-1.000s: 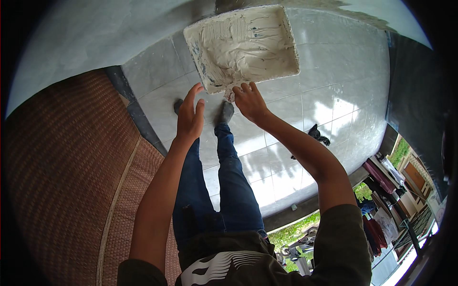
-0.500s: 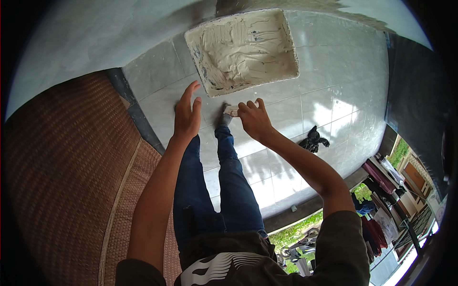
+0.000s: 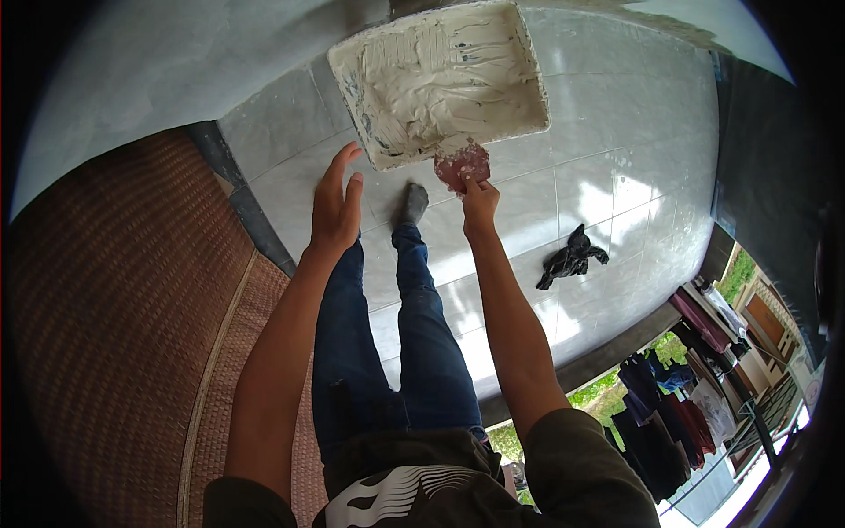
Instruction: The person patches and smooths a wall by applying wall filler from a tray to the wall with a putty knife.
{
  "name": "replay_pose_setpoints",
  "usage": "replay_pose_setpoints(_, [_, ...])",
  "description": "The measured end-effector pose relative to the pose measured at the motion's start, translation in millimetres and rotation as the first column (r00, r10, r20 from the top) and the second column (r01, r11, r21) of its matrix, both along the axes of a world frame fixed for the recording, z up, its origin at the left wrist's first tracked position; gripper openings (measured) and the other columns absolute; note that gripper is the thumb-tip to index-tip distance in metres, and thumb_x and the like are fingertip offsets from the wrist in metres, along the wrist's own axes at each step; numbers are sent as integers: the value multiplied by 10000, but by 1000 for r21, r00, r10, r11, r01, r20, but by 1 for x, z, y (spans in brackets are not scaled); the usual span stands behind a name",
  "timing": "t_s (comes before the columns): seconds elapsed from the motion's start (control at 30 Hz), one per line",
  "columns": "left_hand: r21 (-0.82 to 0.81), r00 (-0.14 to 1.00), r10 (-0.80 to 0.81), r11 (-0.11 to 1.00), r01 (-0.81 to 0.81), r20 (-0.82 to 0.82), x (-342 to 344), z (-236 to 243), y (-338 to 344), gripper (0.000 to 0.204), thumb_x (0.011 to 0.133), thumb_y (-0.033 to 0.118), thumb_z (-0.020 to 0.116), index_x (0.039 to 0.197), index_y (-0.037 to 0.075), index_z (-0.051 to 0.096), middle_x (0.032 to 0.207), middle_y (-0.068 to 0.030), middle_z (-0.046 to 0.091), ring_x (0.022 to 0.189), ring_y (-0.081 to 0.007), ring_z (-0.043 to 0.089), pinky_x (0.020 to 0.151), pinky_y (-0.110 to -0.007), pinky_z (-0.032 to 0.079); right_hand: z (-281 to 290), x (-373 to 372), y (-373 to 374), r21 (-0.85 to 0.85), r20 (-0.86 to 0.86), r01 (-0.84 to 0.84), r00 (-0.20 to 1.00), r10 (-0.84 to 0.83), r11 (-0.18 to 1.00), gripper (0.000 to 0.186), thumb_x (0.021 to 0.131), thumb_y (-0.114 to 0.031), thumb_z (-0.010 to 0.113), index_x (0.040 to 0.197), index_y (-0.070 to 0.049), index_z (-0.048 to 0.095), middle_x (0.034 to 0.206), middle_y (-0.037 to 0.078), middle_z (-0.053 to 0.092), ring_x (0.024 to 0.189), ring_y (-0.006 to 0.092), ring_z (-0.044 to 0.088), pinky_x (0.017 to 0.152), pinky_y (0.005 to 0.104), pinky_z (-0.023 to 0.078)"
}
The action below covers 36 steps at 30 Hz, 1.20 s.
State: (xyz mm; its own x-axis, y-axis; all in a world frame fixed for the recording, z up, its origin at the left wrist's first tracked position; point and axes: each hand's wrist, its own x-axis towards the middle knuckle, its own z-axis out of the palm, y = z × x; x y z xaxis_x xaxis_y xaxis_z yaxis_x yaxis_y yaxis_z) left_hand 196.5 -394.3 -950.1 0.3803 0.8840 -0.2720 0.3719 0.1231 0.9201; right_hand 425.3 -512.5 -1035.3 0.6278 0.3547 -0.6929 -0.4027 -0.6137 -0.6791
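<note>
A rectangular tray (image 3: 537, 84) holding cream paste (image 3: 436, 79), spread in ridges and smears, is at the top centre. My right hand (image 3: 480, 204) grips a flat reddish-brown scraper (image 3: 456, 165) caked with pale paste, its far edge at the tray's lower rim. My left hand (image 3: 336, 204) is held left of that, just below the tray's lower-left corner, fingers apart and slightly curved with nothing in them. Below and between the hands show my socked foot (image 3: 412, 204) and my jeans (image 3: 422, 326).
Grey tiled floor (image 3: 616, 123) surrounds me, with a crumpled black bag or cloth (image 3: 572, 260) at right. A pale wall (image 3: 150, 79) runs along the upper left. Woven brown matting (image 3: 132, 308) fills the left side. Hanging laundry (image 3: 651, 431) is at lower right, grass behind it.
The scraper has turned so its broad reddish face shows, at the tray's rim. My right forearm has swung more upright. My left hand has shifted slightly left and up.
</note>
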Motion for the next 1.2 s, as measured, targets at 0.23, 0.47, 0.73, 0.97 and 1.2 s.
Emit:
replay_pose_setpoints(0.23, [-25, 999, -12, 1000, 11, -33, 3, -1, -8, 508, 960, 197, 439, 1424, -8, 434, 1372, -243, 560, 1305, -384, 507, 1120, -433, 335, 7, -3, -20, -40, 67, -36, 997, 39, 999, 253, 901, -224, 724, 823, 14, 691, 728, 19, 630, 639, 87, 515, 582, 271, 389])
replay_pose_setpoints(0.47, [-7, 1000, -4, 1000, 4, -19, 0, 3, -4, 511, 961, 212, 442, 1424, -3, 433, 1375, -233, 562, 1307, -379, 510, 1123, -433, 336, 47, 8, -44, -129, 718, -439, 578, 389, 889, 216, 888, -171, 716, 771, 5, 671, 659, 123, 622, 587, 271, 603, 543, 349, 419])
replay_pose_setpoints(0.73, [-11, 1000, -10, 1000, 10, -8, 4, -1, -9, 507, 981, 230, 434, 1438, 12, 419, 1381, -227, 555, 1331, -376, 489, 1139, -434, 325, 72, 60, 44, -730, 638, -613, -451, 624, 304, 152, 835, -138, 643, 952, -64, 709, 927, 71, 594, 918, 248, 595, 960, 491, 419])
replay_pose_setpoints(0.97, [-35, 999, -11, 999, 9, -44, -9, 0, -20, 504, 992, 230, 429, 1447, 15, 409, 1399, -222, 539, 1339, -377, 479, 1138, -434, 327, 62, 53, 50, -858, 392, -507, -747, 537, -80, 132, 813, -120, 613, 866, -41, 703, 1064, 67, 585, 986, 250, 571, 1041, 502, 388])
replay_pose_setpoints(1.2, [-47, 999, -10, 999, 8, -41, -12, -2, -27, 513, 993, 237, 432, 1453, 13, 401, 1410, -212, 533, 1343, -373, 476, 1136, -431, 329, 65, 45, 32, -821, 455, -564, -740, 496, -90, 151, 807, -195, 627, 787, -89, 732, 1062, 58, 589, 1024, 246, 550, 1086, 513, 353])
